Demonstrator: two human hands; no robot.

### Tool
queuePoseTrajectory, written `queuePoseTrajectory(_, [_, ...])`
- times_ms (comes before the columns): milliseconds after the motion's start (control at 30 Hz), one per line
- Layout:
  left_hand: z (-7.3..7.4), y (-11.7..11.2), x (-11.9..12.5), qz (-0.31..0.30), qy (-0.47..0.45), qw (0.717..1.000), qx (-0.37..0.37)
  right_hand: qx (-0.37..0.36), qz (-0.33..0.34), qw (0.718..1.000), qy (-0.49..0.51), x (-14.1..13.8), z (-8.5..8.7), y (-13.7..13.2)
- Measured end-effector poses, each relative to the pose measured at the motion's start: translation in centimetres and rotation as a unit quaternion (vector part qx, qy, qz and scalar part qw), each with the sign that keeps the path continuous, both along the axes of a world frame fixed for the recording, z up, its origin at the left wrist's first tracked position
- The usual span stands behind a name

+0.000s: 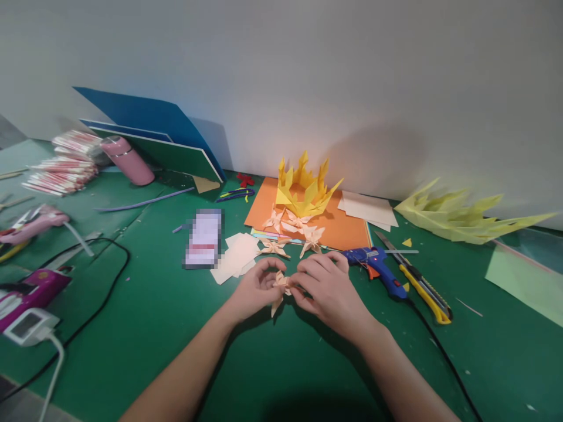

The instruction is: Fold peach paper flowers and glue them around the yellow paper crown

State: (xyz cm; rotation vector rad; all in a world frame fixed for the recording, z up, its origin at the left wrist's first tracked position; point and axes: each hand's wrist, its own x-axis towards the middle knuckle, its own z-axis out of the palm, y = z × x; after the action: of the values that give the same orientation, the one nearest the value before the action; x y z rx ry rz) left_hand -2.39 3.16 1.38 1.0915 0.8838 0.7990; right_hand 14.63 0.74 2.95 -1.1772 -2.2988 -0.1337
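Note:
A small peach paper flower (281, 281) is pinched between both hands over the green table, its pointed petals partly covered by fingers. My left hand (258, 286) grips it from the left with thumb and fingers. From the right, my right hand (328, 287) closes its fingertips on the same flower. Just beyond the hands lie several finished-looking peach paper flowers (312, 239) of the same kind. Left of them are loose pale peach paper pieces (237, 255). A yellow folded-paper crown (303, 190) stands on orange paper (347, 231) behind the flowers.
To the right lie a blue glue gun (380, 266) with its cord and a yellow utility knife (424, 290), blade out. A pale yellow paper crown (466, 217) sits farther right. Leftward are a phone (204, 237), a pink bottle (128, 161), boards (153, 149) and a magenta power strip (37, 293).

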Motion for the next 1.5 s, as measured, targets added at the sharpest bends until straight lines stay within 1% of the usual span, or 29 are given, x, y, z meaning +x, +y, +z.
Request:
queuePoseTrajectory(200, [-0.20, -0.04, -0.04, -0.017, -0.010, 1.000, 0.000, -0.005, -0.004, 1.000, -0.001, -0.04, -0.01, -0.08])
queuePoseTrajectory(400, [-0.24, -0.21, 0.18, -0.017, -0.023, 0.999, 0.027, 0.012, -0.014, 1.000, -0.013, -0.42, -0.11, -0.07])
queuePoseTrajectory(567, [-0.17, -0.16, 0.19, -0.017, -0.017, 0.999, 0.032, 0.002, -0.017, 1.000, -0.018, -0.36, -0.14, -0.10])
queuePoseTrajectory(667, [-0.17, -0.05, 0.10, -0.014, -0.003, 0.999, 0.039, -0.008, -0.014, 1.000, -0.017, -0.10, 0.04, -0.01])
queuePoseTrajectory(800, [-0.19, 0.00, 0.09, -0.010, 0.005, 0.998, 0.054, -0.016, -0.003, 0.999, -0.041, 0.18, 0.41, 0.04])
queuePoseTrajectory(967, [-0.30, -0.06, 0.16, -0.013, -0.003, 0.999, 0.045, -0.008, 0.003, 0.998, -0.059, 0.17, 0.59, -0.06])
queuePoseTrajectory(1167, [-0.35, -0.10, 0.21, -0.018, -0.012, 0.999, 0.049, -0.019, 0.006, 0.999, -0.038, 0.12, 0.46, 0.01])
queuePoseTrajectory(1367, [-0.40, -0.17, 0.26, -0.018, -0.027, 0.998, 0.046, -0.006, 0.018, 0.999, -0.037, 0.12, 0.44, -0.02])
queuePoseTrajectory(1500, [-0.42, -0.10, 0.17, -0.018, -0.035, 0.998, 0.048, -0.032, 0.011, 0.999, -0.026, 0.17, 0.38, 0.02])
